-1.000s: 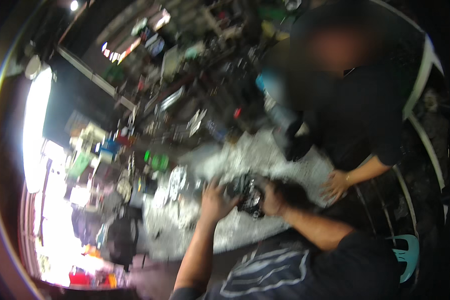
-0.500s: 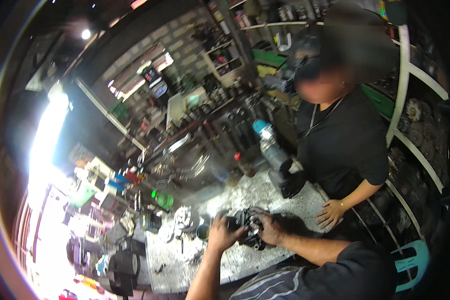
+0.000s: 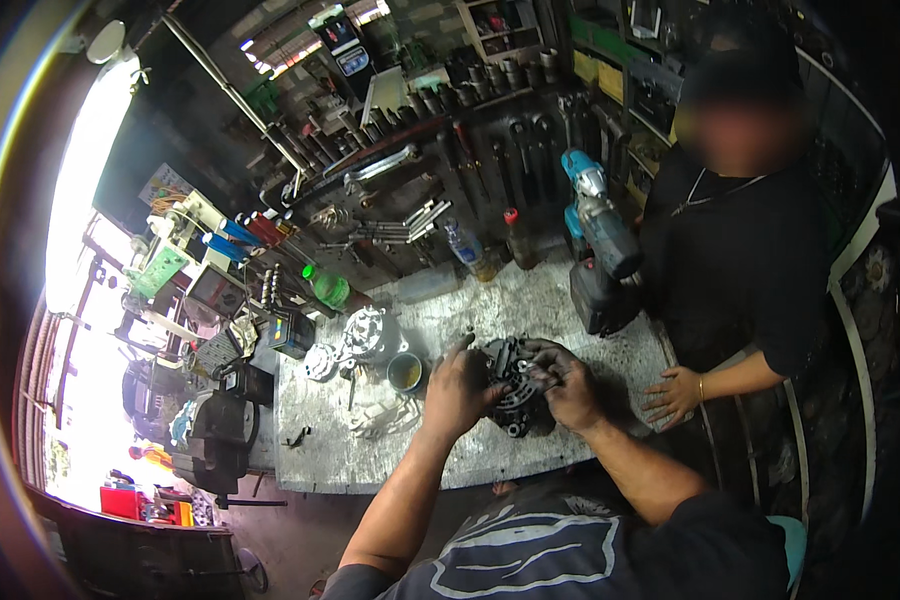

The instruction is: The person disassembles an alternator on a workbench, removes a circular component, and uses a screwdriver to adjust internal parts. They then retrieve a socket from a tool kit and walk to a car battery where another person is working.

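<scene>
A dark alternator [image 3: 510,400] sits on the metal-topped bench in front of me, its open inner face turned up. My left hand [image 3: 456,388] is closed against the alternator's left side, with the thumb over its edge. Over its right edge is my right hand [image 3: 570,390], fingers bent and pinched together at a small part too hidden to make out. Left of my left hand stands a small cup [image 3: 404,373] with yellowish contents. Beyond it are a silvery metal housing [image 3: 370,334] and a pale cast piece [image 3: 382,418].
Across the bench [image 3: 320,462] a person in black rests one hand [image 3: 674,396] on its right edge. A blue impact wrench [image 3: 602,225] stands there. Bottles, including a green one [image 3: 332,290], line the back below hanging wrenches. A vise [image 3: 210,440] stands at the left.
My view has levelled and shifted, so the bench appears higher. My right hand has gone from a broad hold on the alternator's side to a pinch at its right edge. My left hand stays on it.
</scene>
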